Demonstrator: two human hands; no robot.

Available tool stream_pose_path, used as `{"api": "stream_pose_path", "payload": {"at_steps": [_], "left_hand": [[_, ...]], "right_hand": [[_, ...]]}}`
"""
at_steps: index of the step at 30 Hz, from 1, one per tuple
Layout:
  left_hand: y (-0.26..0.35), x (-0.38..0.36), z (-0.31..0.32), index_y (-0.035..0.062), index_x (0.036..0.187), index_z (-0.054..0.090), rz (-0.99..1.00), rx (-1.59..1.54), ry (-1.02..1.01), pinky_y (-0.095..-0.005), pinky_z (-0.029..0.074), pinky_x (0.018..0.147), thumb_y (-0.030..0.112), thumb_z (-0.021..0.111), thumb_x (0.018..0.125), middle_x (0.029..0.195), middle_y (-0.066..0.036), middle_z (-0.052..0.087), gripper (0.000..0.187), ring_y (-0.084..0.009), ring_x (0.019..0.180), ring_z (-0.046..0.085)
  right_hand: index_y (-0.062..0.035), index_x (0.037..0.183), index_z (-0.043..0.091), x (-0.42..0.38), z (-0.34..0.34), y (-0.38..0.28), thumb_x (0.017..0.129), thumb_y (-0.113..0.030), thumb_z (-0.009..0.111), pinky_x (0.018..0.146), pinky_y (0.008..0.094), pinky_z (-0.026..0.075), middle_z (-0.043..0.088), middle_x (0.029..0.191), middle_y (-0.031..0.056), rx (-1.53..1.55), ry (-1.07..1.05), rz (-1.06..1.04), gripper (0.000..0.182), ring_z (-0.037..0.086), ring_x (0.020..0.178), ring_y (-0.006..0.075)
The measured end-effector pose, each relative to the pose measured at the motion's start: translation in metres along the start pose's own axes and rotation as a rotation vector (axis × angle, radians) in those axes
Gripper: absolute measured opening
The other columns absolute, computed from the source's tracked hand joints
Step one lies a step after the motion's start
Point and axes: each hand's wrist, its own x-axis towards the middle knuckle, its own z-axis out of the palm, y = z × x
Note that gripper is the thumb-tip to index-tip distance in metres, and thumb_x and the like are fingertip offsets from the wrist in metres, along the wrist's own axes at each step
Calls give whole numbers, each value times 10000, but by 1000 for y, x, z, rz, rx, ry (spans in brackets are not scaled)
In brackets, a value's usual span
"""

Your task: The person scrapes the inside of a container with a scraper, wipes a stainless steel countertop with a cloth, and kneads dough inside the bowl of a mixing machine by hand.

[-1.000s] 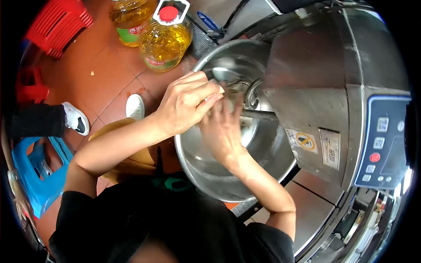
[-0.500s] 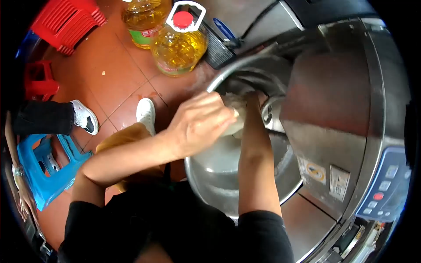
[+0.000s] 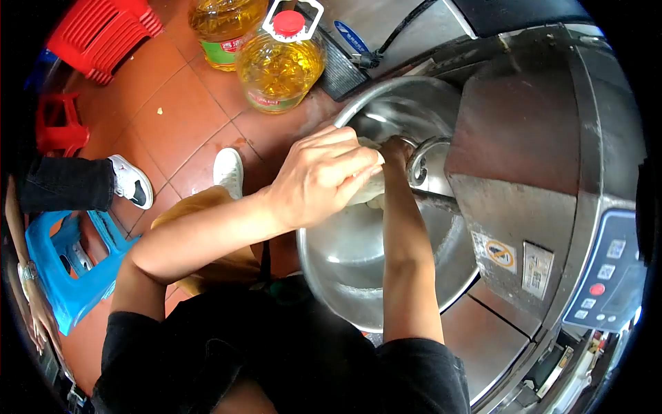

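Note:
My left hand is over the near left rim of a steel mixing bowl. Its fingers are closed in a pinch; what they hold, if anything, cannot be made out. Behind and below it shows part of a pale, whitish mass, possibly dough. My right hand reaches down into the bowl, close to the metal spiral hook and the pale mass. Shadow and the forearm's angle hide its fingers. The hook hangs from the head of a steel mixer.
A control panel is on the mixer's right side. Oil jugs stand on the tiled floor beyond the bowl. To the left are a blue stool, red stools and another person's shoe and hand.
The view has shifted slightly. My left hand has risen a little and turned, its pinched fingers now sharper. My right hand stays deep in the bowl by the hook, and less of the pale mass shows.

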Motion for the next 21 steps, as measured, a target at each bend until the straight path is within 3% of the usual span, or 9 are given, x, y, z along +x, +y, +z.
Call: {"api": "stream_pose_path", "payload": {"at_steps": [1,4,5,9,11,14,17,19,21], "left_hand": [[0,-1,0,-13,874,657,0,-1,1,-340,454,595,10,677,767,692,-96,601,112,-233,644,571],[2,0,-1,-13,871,661,-21,-8,-6,-345,461,609,11,662,779,713,-101,615,94,-241,650,575],[3,0,-2,-10,871,662,-17,6,-7,-343,462,613,13,664,778,717,-102,618,96,-241,653,577],[5,-1,1,0,862,666,-20,21,15,-329,466,633,10,683,762,737,-105,626,102,-237,672,590],[6,-1,1,-1,858,666,-46,2,17,-325,466,636,1,688,757,743,-106,628,103,-235,674,593],[4,0,-2,-1,860,665,-41,21,6,-323,463,632,1,692,759,750,-104,628,105,-234,676,593],[4,0,1,2,860,667,-31,45,1,-322,460,624,18,690,768,740,-102,620,96,-232,673,589],[7,-3,1,3,857,668,-35,61,-13,-323,457,619,29,689,773,733,-102,614,91,-231,670,585],[8,-1,1,3,853,668,-46,61,-31,-325,454,617,38,687,777,727,-102,609,86,-230,666,580]], "right_hand": [[-83,1119,656,-13,-40,-6,841,-518,528,884,458,476,600,1195,161,-43,-327,-141,532,563,1135,286],[-116,954,709,-55,-30,-19,855,-344,542,739,449,511,683,949,120,60,200,-417,299,653,917,270],[-88,976,690,-52,-36,-51,869,-259,517,762,460,491,663,1012,116,73,-218,-208,266,629,944,282],[-29,1174,595,-158,-102,-62,878,-191,472,988,445,373,575,1193,143,427,-239,-249,359,519,1142,306],[9,1370,367,-177,-117,-59,877,-267,495,1077,502,277,383,1361,282,258,-426,-386,580,369,1285,383],[0,1232,546,-204,-119,-48,866,-182,486,1070,465,302,505,1287,228,31,71,-491,413,441,1250,351],[39,1293,467,-208,-199,-31,880,-175,459,1094,494,261,441,1343,264,-1,384,-530,465,386,1287,393],[75,1333,391,-181,-197,-27,852,-140,476,1064,534,286,366,1359,315,320,454,-502,534,353,1288,433],[74,1363,327,-148,-177,-16,808,-195,569,1064,521,292,366,1363,314,169,112,-462,662,355,1284,443]]}}
